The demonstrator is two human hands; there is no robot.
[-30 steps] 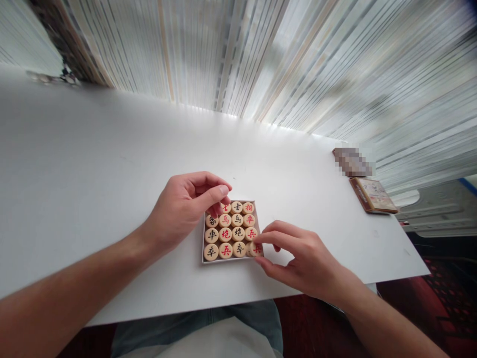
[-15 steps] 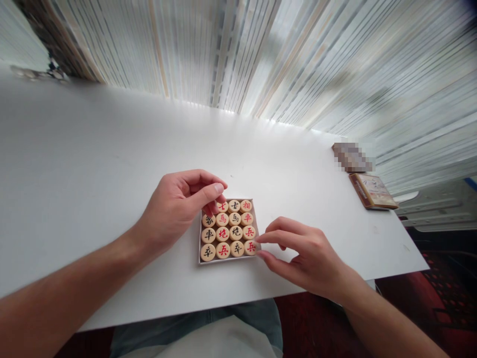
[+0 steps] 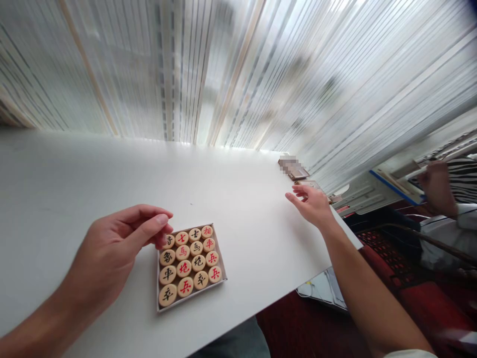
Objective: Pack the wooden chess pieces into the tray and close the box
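A shallow white-rimmed box point(image 3: 222, 258) lies on the white table, filled with rows of round wooden Chinese chess pieces point(image 3: 184, 268) marked in red or black. Over the box's far left corner is my left hand point(image 3: 128, 243), thumb pressed to the index finger and the rest curled. Nothing shows in its pinch. My right hand point(image 3: 311, 204) reaches out to the table's far right, fingers apart and holding nothing visible. Just behind it, partly covered, lies a flat brown-edged box or book point(image 3: 311, 184); whether my fingers touch it I cannot tell.
Another flat brown item point(image 3: 298, 171), its top blurred out, lies farther back by the striped string curtain point(image 3: 201, 74). Beyond the right edge of the table point(image 3: 242, 199) there are a metal rail, red seating and a person's arm point(image 3: 441, 189).
My right hand has left the near right corner of the chess box and moved far right, fingers spreading. The view has swung right. My left hand stays at the box's far left corner.
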